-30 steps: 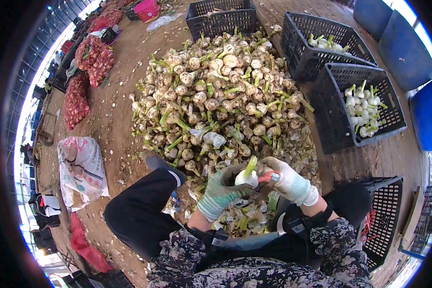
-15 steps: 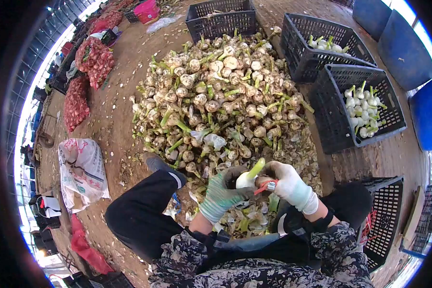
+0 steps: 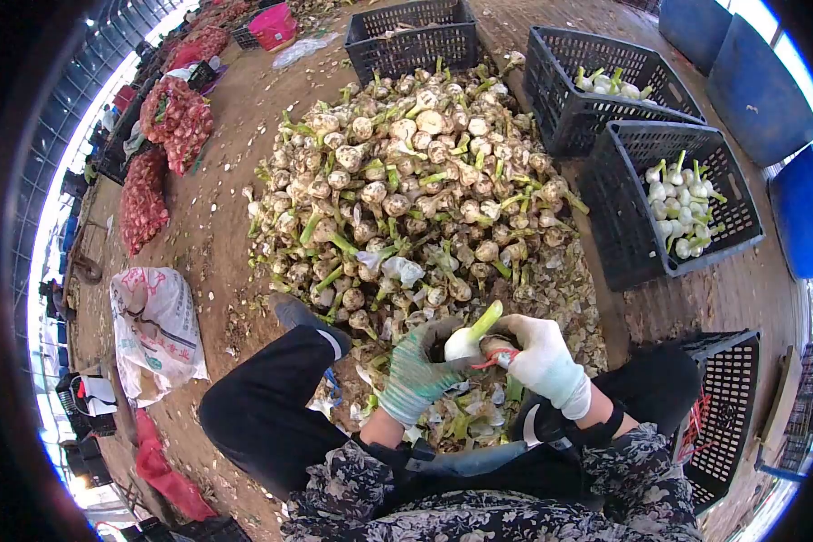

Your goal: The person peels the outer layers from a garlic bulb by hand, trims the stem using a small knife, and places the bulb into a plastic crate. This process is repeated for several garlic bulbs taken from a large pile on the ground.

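My left hand (image 3: 422,369), in a dirty striped knit glove, is closed around a peeled white garlic bulb (image 3: 462,346) with a short green stem pointing up and right. My right hand (image 3: 547,363), in a white and pale green glove, is closed on a small red-and-metal tool (image 3: 501,355) right beside the bulb. The tool's blade or tip is hidden between the hands. Beyond them lies a large heap of untrimmed garlic bulbs (image 3: 397,194), soil-stained, many with green stems. Peeled skins and cut leaves (image 3: 461,420) litter the ground beneath my hands.
Two black crates (image 3: 605,230) (image 3: 551,113) at the right hold cleaned garlic. Another black crate (image 3: 411,45) stands behind the heap, and one (image 3: 727,406) by my right knee holds red strips. Left are a white sack (image 3: 158,330) and red net bags (image 3: 143,203).
The garlic bulb and both hands have shifted slightly, and the stem leans a little more to the right. My right hand has turned a bit, with the tool still at the bulb.
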Available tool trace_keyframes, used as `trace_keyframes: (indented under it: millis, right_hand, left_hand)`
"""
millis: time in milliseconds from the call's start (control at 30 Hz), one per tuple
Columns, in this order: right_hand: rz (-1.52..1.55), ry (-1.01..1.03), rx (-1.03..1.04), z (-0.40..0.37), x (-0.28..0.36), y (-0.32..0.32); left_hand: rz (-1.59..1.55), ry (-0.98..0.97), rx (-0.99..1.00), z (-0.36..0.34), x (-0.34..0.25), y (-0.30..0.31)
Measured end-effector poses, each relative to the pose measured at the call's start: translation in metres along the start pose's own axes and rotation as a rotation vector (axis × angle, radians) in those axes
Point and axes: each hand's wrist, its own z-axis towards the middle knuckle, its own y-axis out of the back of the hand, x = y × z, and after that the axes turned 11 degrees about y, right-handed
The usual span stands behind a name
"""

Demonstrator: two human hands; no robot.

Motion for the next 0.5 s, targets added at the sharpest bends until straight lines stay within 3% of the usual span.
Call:
trace_keyframes:
  millis: [100, 167, 300, 367, 467, 500]
  right_hand:
    - [-0.077, 0.006, -0.012, -0.001, -0.003, -0.002]
    - [-0.064, 0.004, -0.003, 0.001, -0.005, -0.001]
    - [-0.083, 0.026, -0.017, 0.002, -0.018, 0.001]
    - [0.116, -0.049, 0.054, 0.003, -0.020, 0.004]
    - [0.356, -0.146, -0.042, -0.002, -0.020, 0.002]
    - [0.603, -0.112, -0.010, -0.005, -0.021, 0.001]
  left_hand:
    - [0.034, 0.050, 0.003, -0.003, -0.004, -0.002]
    - [-0.233, 0.224, 0.147, -0.003, -0.009, 0.004]
    - [-0.339, 0.166, 0.240, -0.004, -0.008, 0.010]
    - [-0.551, 0.288, 0.398, -0.008, -0.013, 0.012]
    - [-0.667, 0.276, 0.408, -0.006, -0.011, 0.012]
    - [-0.667, 0.275, 0.407, -0.007, -0.012, 0.012]
